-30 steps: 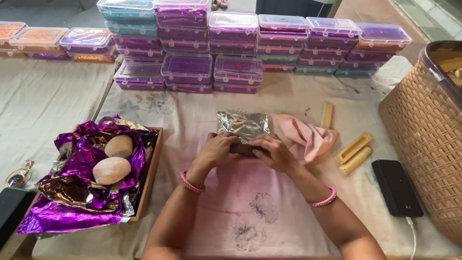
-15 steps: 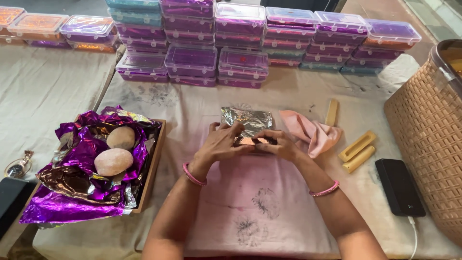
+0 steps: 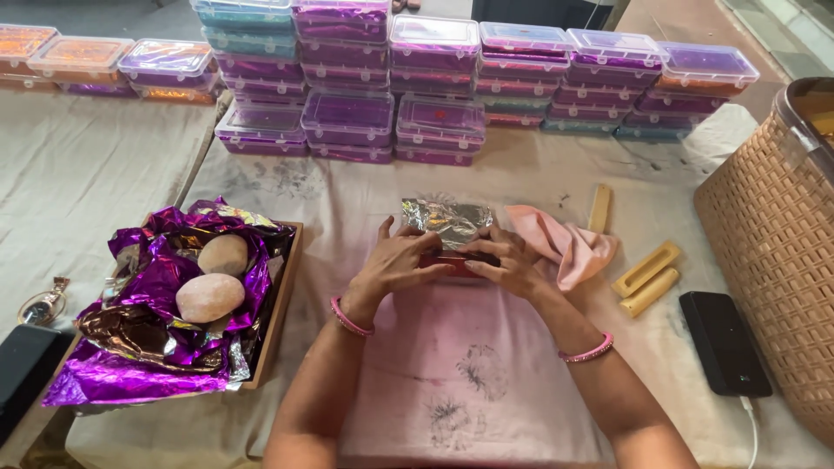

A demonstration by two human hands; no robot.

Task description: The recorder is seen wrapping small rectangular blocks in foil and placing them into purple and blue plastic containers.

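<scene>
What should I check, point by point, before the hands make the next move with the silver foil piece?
1. Both hands on the piece: left hand and right hand touch the silver foil piece. Ok.
2. Foil fully closed: a red part shows under the fingers. Not ok.
3. Piece resting on the pink cloth sheet: ok.
4. Pink rag apart from the right hand: cannot tell.
5. Black phone away from the hands: ok.
</scene>
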